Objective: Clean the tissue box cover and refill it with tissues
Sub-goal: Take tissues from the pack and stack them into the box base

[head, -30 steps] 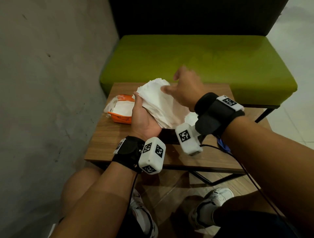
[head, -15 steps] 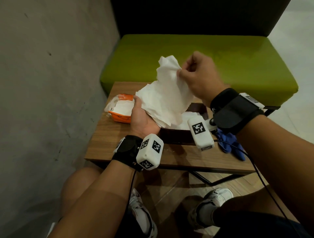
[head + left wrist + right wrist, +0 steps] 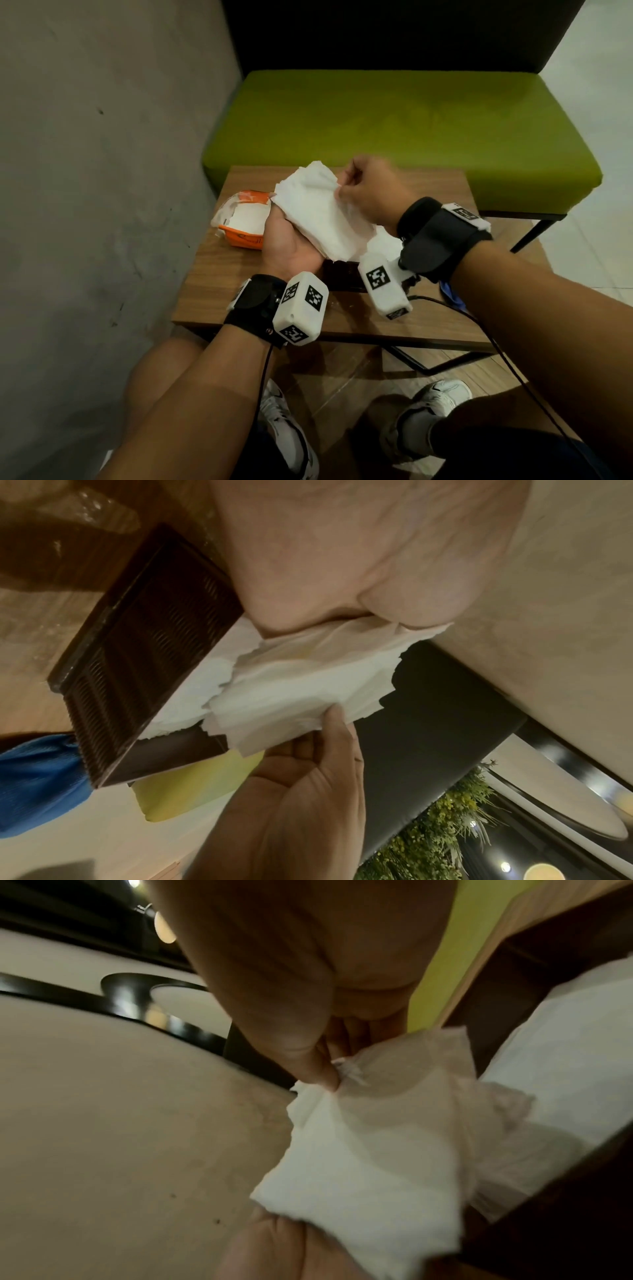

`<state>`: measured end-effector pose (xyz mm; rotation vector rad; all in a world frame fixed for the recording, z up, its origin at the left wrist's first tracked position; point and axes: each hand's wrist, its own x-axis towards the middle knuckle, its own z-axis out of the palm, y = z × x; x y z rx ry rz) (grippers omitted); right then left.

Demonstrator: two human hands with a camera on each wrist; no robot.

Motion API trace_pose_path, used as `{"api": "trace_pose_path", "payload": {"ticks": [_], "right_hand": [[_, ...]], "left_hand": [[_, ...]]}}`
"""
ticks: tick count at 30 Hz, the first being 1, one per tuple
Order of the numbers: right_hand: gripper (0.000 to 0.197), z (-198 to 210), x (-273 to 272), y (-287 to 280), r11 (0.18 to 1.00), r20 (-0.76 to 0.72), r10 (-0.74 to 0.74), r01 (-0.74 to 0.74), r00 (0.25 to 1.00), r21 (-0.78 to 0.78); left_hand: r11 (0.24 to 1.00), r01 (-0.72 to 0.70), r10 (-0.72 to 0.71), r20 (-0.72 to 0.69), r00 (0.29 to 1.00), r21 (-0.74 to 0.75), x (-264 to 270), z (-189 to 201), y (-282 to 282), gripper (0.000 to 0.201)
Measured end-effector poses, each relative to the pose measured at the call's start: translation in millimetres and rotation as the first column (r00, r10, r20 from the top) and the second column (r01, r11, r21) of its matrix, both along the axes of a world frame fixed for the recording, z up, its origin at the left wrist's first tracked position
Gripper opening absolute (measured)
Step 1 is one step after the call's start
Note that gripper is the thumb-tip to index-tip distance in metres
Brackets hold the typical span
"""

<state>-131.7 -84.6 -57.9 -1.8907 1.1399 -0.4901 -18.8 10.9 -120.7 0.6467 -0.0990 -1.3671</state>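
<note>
Green padded bench seat (image 3: 394, 126): one, behind the tabletop, long axis left to right.

Wooden tabletop (image 3: 219, 291): one, rectangular, carrying everything below.

Dark brown ribbed tissue box cover (image 3: 143, 647): one, resting on the tabletop under the right wrist. In the left wrist view its long axis runs diagonally, upper right to lower left; its open face shows white tissue inside. In the head view it is mostly hidden by the hands.

Stack of white tissues (image 3: 318, 212): one stack, sheet count cannot be told. Held above the tabletop over the near-left end of the cover, long axis running from far-left to near-right, near end drooping toward the cover.

Orange plastic tissue pack (image 3: 243, 222): one, opened, white tissue showing, on the tabletop just left of the left hand.

Blue cloth (image 3: 34, 783): one, bunched, on the tabletop touching the cover's end.

Left hand (image 3: 287, 243): palm up, fingers curled under the stack, thumb along its left edge, grasping it.

Right hand (image 3: 370, 195): thumb and fingers (image 3: 318, 1069) pinching the far upper edge of the top sheet.
</note>
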Motion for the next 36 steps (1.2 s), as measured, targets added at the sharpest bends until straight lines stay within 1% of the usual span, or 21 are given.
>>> {"api": "trace_pose_path", "payload": {"ticks": [2,3,4,6,8,10,14,16,19,22,25,27,30,34,36], "right_hand": [[0.023,0,1,2,0.998,-0.038,-0.018,0.015,0.999,-0.06],[0.022,1,1,4,0.998,-0.057,-0.007,0.004,0.998,-0.063],[0.023,3,1,5,0.998,-0.085,0.015,-0.019,0.996,-0.051],[0.033,5,1,7,0.999,-0.145,0.045,-0.046,0.988,-0.001],[0.036,7,1,7,0.999,-0.162,0.048,-0.043,0.986,0.031],[0.033,9,2,5,0.999,-0.182,0.047,-0.047,0.982,0.005],[0.023,10,3,5,0.989,-0.218,0.011,-0.043,0.976,-0.142],[0.019,10,3,7,0.99,-0.238,0.052,-0.081,0.97,-0.116],[0.029,12,1,7,0.995,-0.217,0.08,-0.091,0.973,-0.044],[0.028,10,1,6,0.995,-0.194,0.093,-0.099,0.977,-0.02],[0.03,10,3,5,0.997,-0.158,0.077,-0.081,0.984,-0.018],[0.028,12,2,2,0.998,-0.116,0.06,-0.062,0.991,-0.014],[0.025,15,-1,-3,0.999,-0.033,0.027,-0.026,0.999,0.033],[0.024,16,-1,-6,1.0,-0.009,-0.014,0.014,1.0,0.021],[0.022,14,-1,-5,0.999,-0.001,-0.038,0.038,0.999,-0.002]], "left_hand": [[1.0,-0.009,0.009,-0.001,1.0,0.005,2,0,0,0.063],[1.0,-0.009,0.009,0.001,1.0,0.017,2,1,0,0.063],[1.0,-0.008,0.008,0.0,1.0,0.027,3,1,0,0.064],[0.999,-0.015,0.015,-0.006,1.0,0.032,2,1,-1,0.065],[1.0,-0.023,0.022,0.005,1.0,0.021,1,1,-2,0.066],[0.999,-0.023,0.022,0.028,0.999,0.03,1,2,-4,0.069],[0.999,-0.033,0.032,0.034,0.999,0.038,3,-1,-7,0.071],[0.999,-0.038,0.037,0.032,0.999,0.034,4,-2,-9,0.071],[0.999,-0.018,0.018,0.028,0.999,0.027,4,-4,-10,0.073],[1.0,0.001,-0.002,0.02,1.0,0.024,3,-3,-11,0.073],[0.999,0.009,-0.009,0.019,1.0,0.038,1,-2,-11,0.071],[0.999,-0.01,0.01,-0.002,1.0,0.034,0,0,-11,0.076],[0.995,-0.094,0.095,-0.007,0.995,0.043,-3,7,-7,0.084],[0.994,-0.106,0.104,0.048,0.993,0.034,-7,15,0,0.094],[0.996,-0.084,0.082,0.084,0.993,0.019,-10,17,-1,0.085]]}}
